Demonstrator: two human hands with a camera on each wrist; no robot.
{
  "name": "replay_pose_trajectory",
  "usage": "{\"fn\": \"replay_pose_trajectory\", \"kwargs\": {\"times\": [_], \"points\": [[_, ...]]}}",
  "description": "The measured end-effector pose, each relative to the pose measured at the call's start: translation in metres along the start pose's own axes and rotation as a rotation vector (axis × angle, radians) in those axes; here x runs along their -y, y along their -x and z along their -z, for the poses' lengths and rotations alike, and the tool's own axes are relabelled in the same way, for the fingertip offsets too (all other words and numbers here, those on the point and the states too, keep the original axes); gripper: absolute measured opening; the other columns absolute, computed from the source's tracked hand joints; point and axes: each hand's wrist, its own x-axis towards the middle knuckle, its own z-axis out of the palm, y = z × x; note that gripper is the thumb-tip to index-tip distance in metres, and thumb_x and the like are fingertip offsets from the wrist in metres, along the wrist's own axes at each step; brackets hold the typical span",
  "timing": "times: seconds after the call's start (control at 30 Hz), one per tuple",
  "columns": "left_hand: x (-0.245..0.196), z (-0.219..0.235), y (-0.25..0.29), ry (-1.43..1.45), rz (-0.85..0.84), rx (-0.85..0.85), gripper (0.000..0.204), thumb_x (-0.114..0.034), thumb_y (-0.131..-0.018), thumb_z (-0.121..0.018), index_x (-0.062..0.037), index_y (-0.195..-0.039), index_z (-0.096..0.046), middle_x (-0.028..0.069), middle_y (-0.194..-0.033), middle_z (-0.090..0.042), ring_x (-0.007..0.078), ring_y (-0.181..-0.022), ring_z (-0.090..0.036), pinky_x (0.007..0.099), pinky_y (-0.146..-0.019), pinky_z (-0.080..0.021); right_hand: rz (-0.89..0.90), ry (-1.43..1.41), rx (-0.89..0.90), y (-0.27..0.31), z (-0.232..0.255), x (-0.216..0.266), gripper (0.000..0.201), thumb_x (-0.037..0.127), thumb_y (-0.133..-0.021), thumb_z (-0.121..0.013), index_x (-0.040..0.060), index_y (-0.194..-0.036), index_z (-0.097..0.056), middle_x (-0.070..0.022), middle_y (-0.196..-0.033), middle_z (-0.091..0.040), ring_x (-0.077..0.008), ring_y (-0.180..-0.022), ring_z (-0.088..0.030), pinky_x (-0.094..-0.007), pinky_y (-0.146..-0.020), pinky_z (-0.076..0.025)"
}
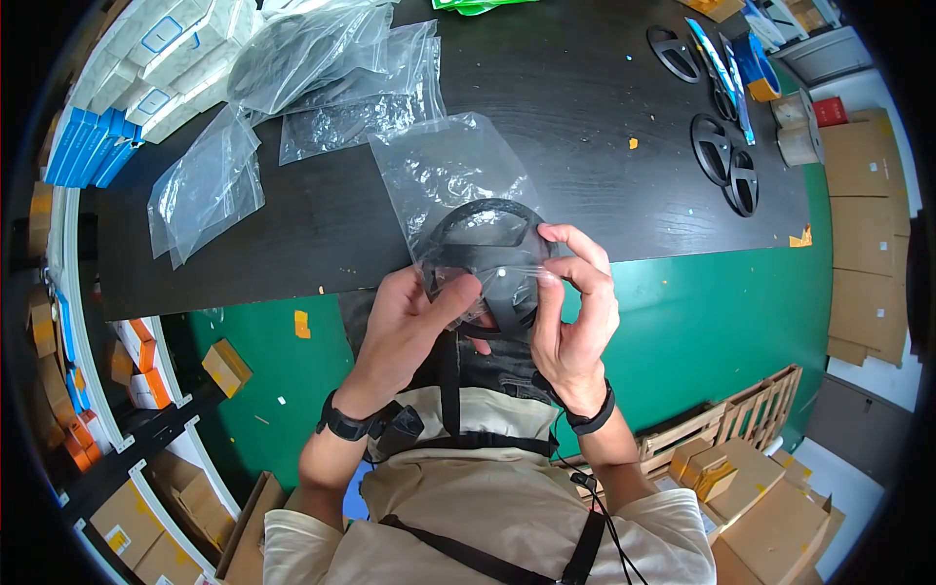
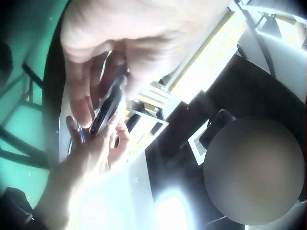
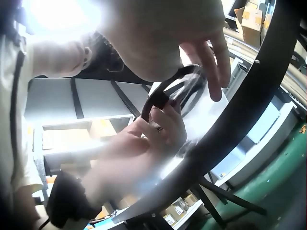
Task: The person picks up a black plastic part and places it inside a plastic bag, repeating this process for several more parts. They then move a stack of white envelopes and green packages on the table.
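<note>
At the centre of the frame, my left hand [image 1: 411,317] grips the black ring [image 1: 487,255] by its lower left side, fingers curled. My right hand [image 1: 577,317] pinches the clear bag [image 1: 453,171] at the ring's right side. Loose bags [image 1: 336,83] lie at the upper left, on the table [image 1: 585,127].

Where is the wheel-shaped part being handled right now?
In the head view, the black wheel-shaped part is centred between the left hand and right hand, at the table's near edge, with a clear plastic bag against it.
</note>
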Motion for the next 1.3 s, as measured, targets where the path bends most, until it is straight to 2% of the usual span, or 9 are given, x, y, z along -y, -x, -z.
{"fn": "replay_pose_trajectory", "kwargs": {"times": [0.1, 0.2, 0.33, 0.5, 0.6, 0.73, 0.9, 0.97, 1.3], "points": [[0.001, -0.001, 0.000, -0.124, -0.020, -0.004, 0.024, -0.016, -0.103, -0.064, 0.0040, -0.117, -0.063, 0.0111, -0.102, -0.072, 0.0184, -0.087, -0.072, 0.0358, -0.064, -0.064, -0.013, 0.033, 0.031, -0.003, 0.001, 0.001, 0.020, -0.010, -0.085, -0.071, -0.0007, -0.098, -0.061, -0.0215, -0.111, -0.069, -0.0276, -0.076, -0.070, -0.0319, -0.060, -0.056], [0.002, -0.002, -0.001, -0.213, -0.020, -0.003, 0.025, -0.015, -0.102, -0.066, 0.0051, -0.116, -0.065, 0.0097, -0.103, -0.072, 0.0158, -0.087, -0.071, 0.0327, -0.066, -0.064, -0.031, 0.127, 0.198, -0.008, 0.007, 0.005, 0.021, -0.012, -0.088, -0.065, 0.0005, -0.101, -0.055, -0.0240, -0.111, -0.068, -0.0315, -0.093, -0.071, -0.0367, -0.075, -0.057], [0.003, -0.002, 0.000, -0.209, -0.056, 0.000, 0.027, -0.021, -0.107, -0.058, 0.0041, -0.115, -0.062, 0.0114, -0.100, -0.071, 0.0201, -0.085, -0.072, 0.0383, -0.065, -0.064, -0.086, 0.080, 0.204, 0.001, 0.009, 0.004, 0.025, -0.011, -0.085, -0.069, 0.0009, -0.102, -0.056, -0.0245, -0.112, -0.068, -0.0332, -0.087, -0.071, -0.0372, -0.069, -0.057], [-0.006, -0.004, -0.002, 0.040, -0.085, -0.081, 0.034, -0.029, -0.107, -0.058, 0.0034, -0.113, -0.067, 0.0101, -0.097, -0.073, 0.0149, -0.079, -0.071, 0.0328, -0.065, -0.062, -0.029, 0.010, 0.212, 0.004, 0.009, 0.000, 0.038, 0.002, -0.079, -0.083, -0.0014, -0.111, -0.063, -0.0219, -0.122, -0.065, -0.0308, -0.093, -0.070, -0.0377, -0.071, -0.058], [-0.008, 0.004, -0.002, 0.032, -0.103, -0.093, 0.037, -0.032, -0.108, -0.055, 0.0028, -0.112, -0.067, 0.0104, -0.098, -0.073, 0.0153, -0.079, -0.071, 0.0328, -0.064, -0.062, -0.068, -0.203, 0.172, -0.015, 0.007, 0.014, 0.062, 0.011, -0.073, -0.091, -0.0019, -0.126, -0.062, -0.0250, -0.131, -0.060, -0.0347, -0.113, -0.066, -0.0420, -0.091, -0.056], [-0.007, 0.006, -0.001, -0.056, -0.141, -0.132, 0.033, -0.028, -0.108, -0.057, 0.0037, -0.110, -0.067, 0.0108, -0.098, -0.073, 0.0165, -0.078, -0.071, 0.0320, -0.063, -0.060, -0.120, -0.205, 0.274, -0.007, 0.009, 0.008, 0.080, 0.016, -0.067, -0.096, -0.0011, -0.136, -0.058, -0.0272, -0.138, -0.055, -0.0370, -0.127, -0.059, -0.0441, -0.103, -0.051], [0.002, -0.002, 0.000, -0.038, -0.137, -0.056, 0.032, -0.025, -0.108, -0.057, 0.0054, -0.111, -0.065, 0.0125, -0.097, -0.072, 0.0182, -0.077, -0.070, 0.0319, -0.064, -0.060, -0.230, -0.182, 0.250, 0.006, 0.008, 0.003, 0.075, 0.014, -0.069, -0.095, -0.0010, -0.133, -0.059, -0.0251, -0.133, -0.058, -0.0353, -0.120, -0.063, -0.0423, -0.098, -0.053], [0.006, 0.002, 0.000, -0.156, -0.120, 0.041, 0.032, -0.024, -0.109, -0.053, 0.0061, -0.116, -0.064, 0.0138, -0.099, -0.072, 0.0211, -0.079, -0.070, 0.0348, -0.065, -0.060, -0.248, -0.222, 0.245, 0.010, 0.009, -0.002, 0.071, 0.006, -0.068, -0.094, -0.0003, -0.130, -0.059, -0.0205, -0.133, -0.056, -0.0281, -0.118, -0.062, -0.0385, -0.096, -0.053], [0.028, -0.010, -0.002, -0.294, -0.151, -0.048, 0.035, -0.025, -0.109, -0.055, 0.0076, -0.104, -0.067, 0.0104, -0.089, -0.071, 0.0143, -0.071, -0.068, 0.0289, -0.062, -0.057, -0.364, -0.248, 0.137, 0.021, 0.002, -0.003, 0.048, -0.008, -0.074, -0.085, 0.0012, -0.112, -0.057, -0.0101, -0.119, -0.053, -0.0150, -0.098, -0.059, -0.0282, -0.081, -0.052]]}}
